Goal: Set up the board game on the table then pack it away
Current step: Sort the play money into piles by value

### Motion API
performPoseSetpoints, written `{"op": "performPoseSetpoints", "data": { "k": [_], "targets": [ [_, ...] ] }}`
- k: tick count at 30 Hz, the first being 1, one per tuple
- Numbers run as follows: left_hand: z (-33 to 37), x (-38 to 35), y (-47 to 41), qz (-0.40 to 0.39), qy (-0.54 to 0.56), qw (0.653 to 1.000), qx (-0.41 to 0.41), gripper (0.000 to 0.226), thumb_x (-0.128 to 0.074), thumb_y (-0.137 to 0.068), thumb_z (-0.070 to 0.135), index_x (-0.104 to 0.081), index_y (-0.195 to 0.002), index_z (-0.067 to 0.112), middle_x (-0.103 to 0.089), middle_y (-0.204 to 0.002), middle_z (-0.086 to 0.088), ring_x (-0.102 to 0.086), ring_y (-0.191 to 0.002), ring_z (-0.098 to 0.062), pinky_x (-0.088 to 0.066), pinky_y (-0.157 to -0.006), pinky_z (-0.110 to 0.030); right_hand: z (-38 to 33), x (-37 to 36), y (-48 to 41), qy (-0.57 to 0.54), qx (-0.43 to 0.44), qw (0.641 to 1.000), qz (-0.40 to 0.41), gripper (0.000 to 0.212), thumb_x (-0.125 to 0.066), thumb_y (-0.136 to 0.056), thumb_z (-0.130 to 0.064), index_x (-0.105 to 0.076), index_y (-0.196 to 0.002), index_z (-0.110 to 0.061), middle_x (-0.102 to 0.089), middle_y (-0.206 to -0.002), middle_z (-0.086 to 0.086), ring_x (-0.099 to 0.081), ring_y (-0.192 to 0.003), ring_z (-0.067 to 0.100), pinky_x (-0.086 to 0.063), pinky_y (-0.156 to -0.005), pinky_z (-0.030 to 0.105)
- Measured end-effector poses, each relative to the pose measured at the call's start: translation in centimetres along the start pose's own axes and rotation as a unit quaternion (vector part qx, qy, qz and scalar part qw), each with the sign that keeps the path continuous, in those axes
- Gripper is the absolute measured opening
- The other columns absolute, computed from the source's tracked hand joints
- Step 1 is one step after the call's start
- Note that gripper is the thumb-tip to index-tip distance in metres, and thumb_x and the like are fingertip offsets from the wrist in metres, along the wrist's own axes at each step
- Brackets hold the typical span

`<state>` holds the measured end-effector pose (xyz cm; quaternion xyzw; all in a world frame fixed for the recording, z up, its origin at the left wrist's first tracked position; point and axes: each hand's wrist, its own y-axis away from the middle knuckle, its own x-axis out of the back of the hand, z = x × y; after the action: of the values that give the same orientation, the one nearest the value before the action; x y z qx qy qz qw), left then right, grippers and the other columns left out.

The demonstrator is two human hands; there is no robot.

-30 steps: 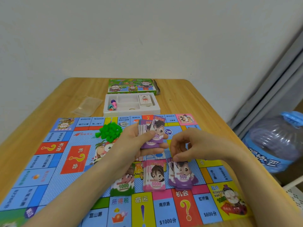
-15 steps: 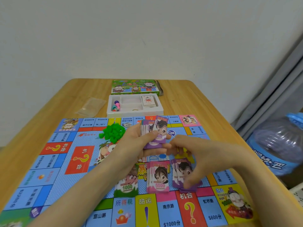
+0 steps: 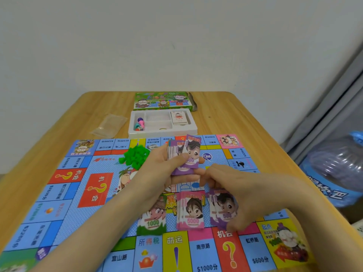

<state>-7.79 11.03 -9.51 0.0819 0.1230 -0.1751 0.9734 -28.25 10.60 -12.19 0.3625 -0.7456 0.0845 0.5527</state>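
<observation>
The colourful game board (image 3: 64, 193) lies spread on the wooden table (image 3: 225, 114). My left hand (image 3: 163, 173) grips a fanned stack of purple 500 notes (image 3: 188, 154) above the board's middle. Just right of it, my right hand (image 3: 241, 193) hovers low over a purple 500 pile (image 3: 222, 209) on the board; its fingers are loosely curled near the held stack, its thumb touches the pile, and it holds nothing that I can see. A pink 5000 pile (image 3: 191, 211) and a green 1000 pile (image 3: 152, 218) lie beside the purple one. Green houses (image 3: 135, 157) are heaped further back.
Behind the board stands the white box tray (image 3: 194, 128) with coloured pawns (image 3: 139, 123) and a card deck (image 3: 179, 117). The green box lid (image 3: 163, 101) lies beyond it, and a clear plastic bag (image 3: 110, 124) to its left. A blue water bottle (image 3: 334, 173) stands off the table's right side.
My right hand has dropped from beside the held stack onto the purple pile on the board. The left hand and its notes have stayed about where they were.
</observation>
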Motion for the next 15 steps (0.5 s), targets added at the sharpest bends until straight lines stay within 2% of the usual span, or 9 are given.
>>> {"op": "performPoseSetpoints", "data": {
  "k": [2,3,5,6,8,12,15],
  "targets": [
    [0.02,0.01,0.01,-0.001,0.0,1.0,0.001,0.016,-0.049,-0.095,0.006,-0.059,-0.107,0.003,-0.075,-0.09,-0.012,-0.073,-0.071,-0.02,-0.056,-0.054,-0.02,-0.41,0.39,0.43,0.007,0.018,1.0,0.007,0.078,-0.07,-0.048,-0.064,-0.022,-0.109,-0.069,-0.031,-0.108,-0.034,-0.046,-0.1,0.001,-0.048,-0.086,0.034],
    [0.03,-0.03,0.02,-0.002,-0.001,1.0,0.001,0.016,-0.049,-0.095,0.006,-0.06,-0.108,0.002,-0.074,-0.09,-0.013,-0.073,-0.071,-0.02,-0.056,-0.055,-0.02,-0.35,0.33,0.48,0.029,0.027,0.999,0.024,0.076,-0.073,-0.058,-0.057,-0.027,-0.118,-0.063,-0.034,-0.115,-0.03,-0.047,-0.105,0.006,-0.046,-0.089,0.034],
    [0.09,-0.02,0.06,-0.003,-0.001,1.0,0.001,0.016,-0.049,-0.096,0.006,-0.059,-0.108,0.002,-0.075,-0.089,-0.012,-0.073,-0.071,-0.02,-0.056,-0.055,-0.02,-0.2,0.14,0.56,0.093,0.047,0.992,0.069,0.059,-0.066,-0.081,-0.035,-0.04,-0.133,-0.03,-0.042,-0.128,-0.007,-0.046,-0.115,0.02,-0.04,-0.094,0.033],
    [0.11,0.0,0.07,-0.003,0.0,1.0,0.001,0.016,-0.049,-0.096,0.006,-0.059,-0.108,0.002,-0.075,-0.089,-0.012,-0.073,-0.071,-0.02,-0.056,-0.054,-0.02,-0.06,0.06,0.57,0.117,0.05,0.988,0.083,0.053,-0.062,-0.086,-0.03,-0.042,-0.134,-0.021,-0.043,-0.13,0.001,-0.045,-0.117,0.024,-0.038,-0.095,0.035],
    [0.15,0.06,0.1,-0.003,0.002,1.0,0.001,0.016,-0.049,-0.096,0.006,-0.059,-0.108,0.002,-0.075,-0.088,-0.012,-0.073,-0.071,-0.021,-0.056,-0.055,-0.02,0.05,0.09,0.72,0.134,0.05,0.987,0.076,0.056,-0.061,-0.085,-0.034,-0.042,-0.134,-0.017,-0.043,-0.131,0.005,-0.044,-0.119,0.025,-0.039,-0.098,0.037],
    [0.17,0.09,0.11,-0.004,0.003,1.0,0.0,0.018,-0.048,-0.096,0.006,-0.058,-0.11,0.001,-0.074,-0.09,-0.013,-0.073,-0.071,-0.021,-0.056,-0.055,-0.02,0.01,0.22,0.98,0.148,0.041,0.987,0.048,0.081,-0.068,-0.067,-0.055,-0.042,-0.135,-0.019,-0.045,-0.132,0.002,-0.045,-0.119,0.018,-0.039,-0.099,0.03],
    [0.2,0.05,0.07,-0.006,0.001,1.0,0.001,0.018,-0.048,-0.096,0.006,-0.058,-0.11,0.003,-0.075,-0.09,-0.012,-0.073,-0.072,-0.021,-0.056,-0.055,-0.02,-0.43,0.41,0.98,0.135,0.043,0.988,0.056,0.072,-0.069,-0.072,-0.049,-0.045,-0.132,-0.018,-0.047,-0.129,0.001,-0.046,-0.118,0.018,-0.038,-0.096,0.026]
  ]
}}
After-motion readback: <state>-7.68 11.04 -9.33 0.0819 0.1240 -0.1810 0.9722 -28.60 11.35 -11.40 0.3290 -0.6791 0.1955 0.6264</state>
